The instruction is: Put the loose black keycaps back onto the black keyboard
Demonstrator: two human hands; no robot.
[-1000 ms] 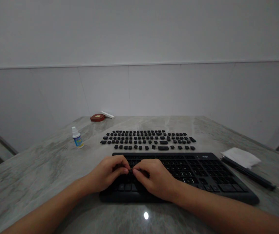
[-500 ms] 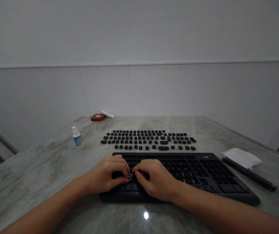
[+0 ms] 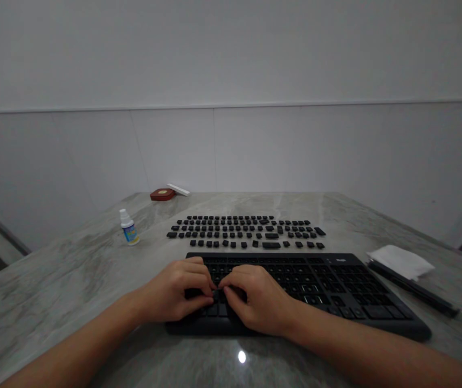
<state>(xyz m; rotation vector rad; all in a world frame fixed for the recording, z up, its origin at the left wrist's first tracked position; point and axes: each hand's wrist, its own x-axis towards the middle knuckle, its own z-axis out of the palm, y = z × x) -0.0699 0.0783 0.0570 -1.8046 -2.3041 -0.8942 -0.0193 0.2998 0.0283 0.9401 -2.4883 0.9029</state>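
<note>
A black keyboard (image 3: 231, 327) lies in front of me, many of its key positions bare. Over its left part, my left hand (image 3: 180, 288) is closed, thumb and fingertips pinching a small black keycap (image 3: 216, 296). From the other side my right hand (image 3: 253, 296) meets it, its index finger and thumb bent in at the same keycap. The fingers partly cover the keycap, so whether it sits in its place I cannot tell. Some keycaps are fitted along the keyboard's near left edge and lower right. Beyond the keyboard, loose black keycaps (image 3: 271, 245) lie in rows.
On the left stands a white spray bottle (image 3: 129, 229) with a blue and yellow label. A red-brown case (image 3: 161, 194) and a white strip (image 3: 179, 189) are at the back. To the right, a folded white cloth (image 3: 400, 261) lies by a black stick-like tool (image 3: 414, 289).
The keycap between my fingertips showed a paler face before and now looks dark. Both hands have stayed almost in place.
</note>
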